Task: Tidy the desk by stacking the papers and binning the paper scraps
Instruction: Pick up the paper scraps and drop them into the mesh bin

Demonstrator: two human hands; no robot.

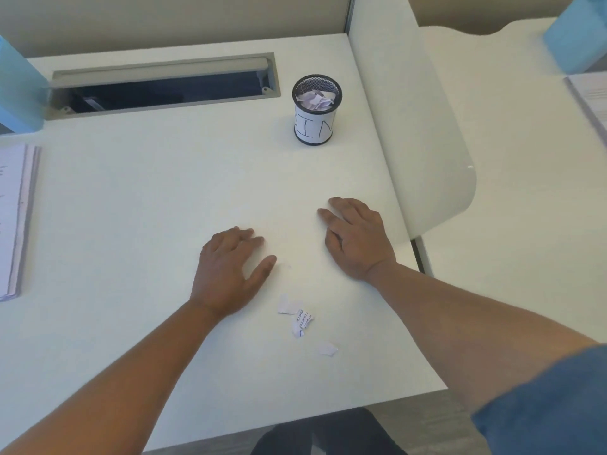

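Note:
My left hand [230, 274] and my right hand [356, 239] rest palm down on the white desk [147, 208], fingers spread, holding nothing. Torn paper scraps [297, 315] lie just behind the left hand's thumb, with one more small scrap [328, 349] nearer the front edge. A black mesh cup labelled BIN [316, 110] stands at the back right of the desk with crumpled scraps inside. A stack of papers [14, 221] lies at the left edge, partly cut off by the frame.
A cable slot [164, 85] is set into the back of the desk. A blue box [18, 90] stands at the back left. A white divider panel [427, 142] rises on the right, with a neighbouring desk, papers [589, 96] and another blue box [578, 34] beyond it.

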